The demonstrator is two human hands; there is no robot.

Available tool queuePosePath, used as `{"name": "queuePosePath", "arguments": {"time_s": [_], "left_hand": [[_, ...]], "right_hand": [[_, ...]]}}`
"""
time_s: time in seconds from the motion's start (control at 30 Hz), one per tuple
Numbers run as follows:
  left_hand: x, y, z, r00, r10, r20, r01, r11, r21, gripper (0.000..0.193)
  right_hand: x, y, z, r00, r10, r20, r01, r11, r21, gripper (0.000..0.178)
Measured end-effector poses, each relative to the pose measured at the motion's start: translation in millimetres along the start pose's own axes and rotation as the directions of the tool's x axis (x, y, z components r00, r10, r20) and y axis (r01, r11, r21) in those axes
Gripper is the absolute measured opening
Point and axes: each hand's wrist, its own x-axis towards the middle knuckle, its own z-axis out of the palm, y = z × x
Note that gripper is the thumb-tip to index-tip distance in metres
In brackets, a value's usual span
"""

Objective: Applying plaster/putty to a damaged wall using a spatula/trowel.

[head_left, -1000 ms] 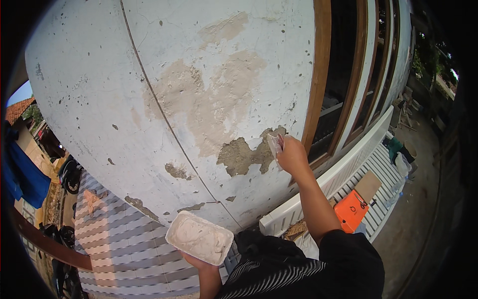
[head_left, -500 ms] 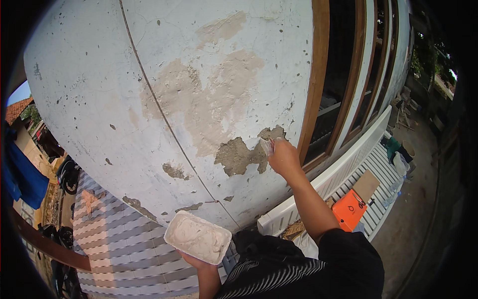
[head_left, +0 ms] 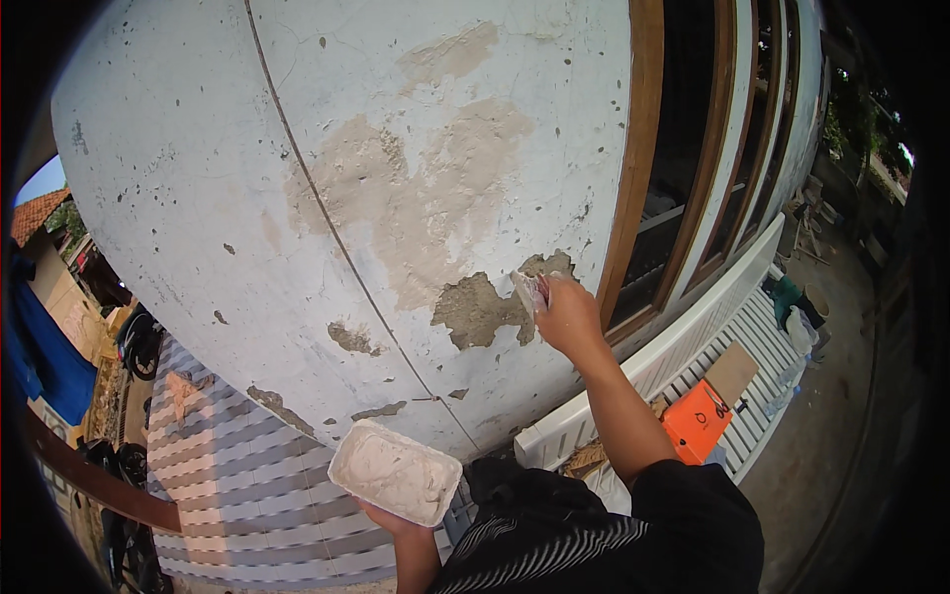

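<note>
A putty knife, smeared with pale filler, is gripped in my right hand. Its blade lies at the upper right of a bare grey patch on the white wall; whether it presses on the surface I cannot tell. Above and left of that patch spreads a smooth beige filled area. Low in front of me, my left hand holds up a white rectangular tub from beneath. Beige filler paste lies in the tub. The tub hides most of the left fingers.
A thin cable runs down the wall. To the right are brown-framed windows and a white slatted bench bearing an orange box, cardboard and scissors. Striped floor tiles stretch to the lower left, near a parked motorcycle.
The putty knife has turned slightly in my right hand, its blade now tilting more to the upper left. The view has shifted a little; the tub stays in my left hand.
</note>
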Motion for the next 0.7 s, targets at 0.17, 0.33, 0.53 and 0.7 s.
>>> {"name": "queuePosePath", "arguments": {"time_s": [0.17,0.33,0.53,0.7], "left_hand": [[0,-1,8,0.999,0.021,-0.028,-0.022,0.999,-0.037,0.066],[1,-2,1,0.998,-0.024,-0.052,0.021,0.999,-0.049,0.066],[1,0,0,1.000,0.015,-0.018,-0.015,0.999,-0.033,0.065],[1,1,1,0.998,0.015,-0.062,-0.019,0.998,-0.061,0.065]], "right_hand": [[0,-4,-14,0.997,-0.071,0.006,0.071,0.997,-0.029,0.022],[6,-9,-13,0.994,0.014,0.106,-0.012,1.000,-0.028,0.025],[8,-19,-25,0.996,-0.070,0.059,0.069,0.997,0.022,0.019],[5,-14,-5,0.976,-0.030,0.217,0.054,0.993,-0.103,0.020]]}}
